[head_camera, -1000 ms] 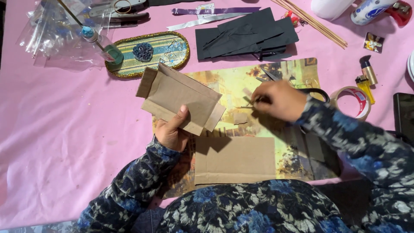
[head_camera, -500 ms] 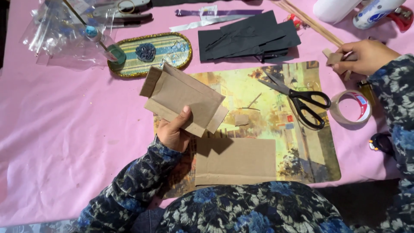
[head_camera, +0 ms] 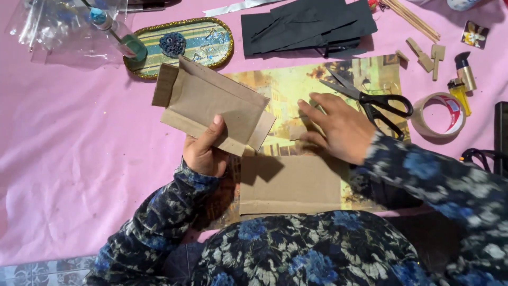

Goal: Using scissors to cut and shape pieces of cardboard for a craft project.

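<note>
My left hand [head_camera: 205,149] holds a folded brown cardboard piece [head_camera: 211,103] with flaps, lifted above the pink cloth. My right hand [head_camera: 338,127] lies flat with fingers spread on the yellow picture mat [head_camera: 288,85], its fingertips at a small cardboard scrap [head_camera: 298,131]. A flat rectangle of cardboard [head_camera: 288,184] rests on the mat just below both hands. Black-handled scissors [head_camera: 373,100] lie on the mat right beside my right hand.
A tape roll [head_camera: 439,115], lighters [head_camera: 461,79] and small cardboard bits [head_camera: 426,55] lie at the right. Black paper sheets [head_camera: 307,24], wooden sticks [head_camera: 410,18], an oval glittery tray [head_camera: 182,45] and clear plastic bags [head_camera: 63,29] are at the back. A dark device [head_camera: 501,137] sits at the right edge.
My right hand went from the mat out to the far right by the tape roll, then came back to the mat centre. The left hand kept the folded cardboard in place.
</note>
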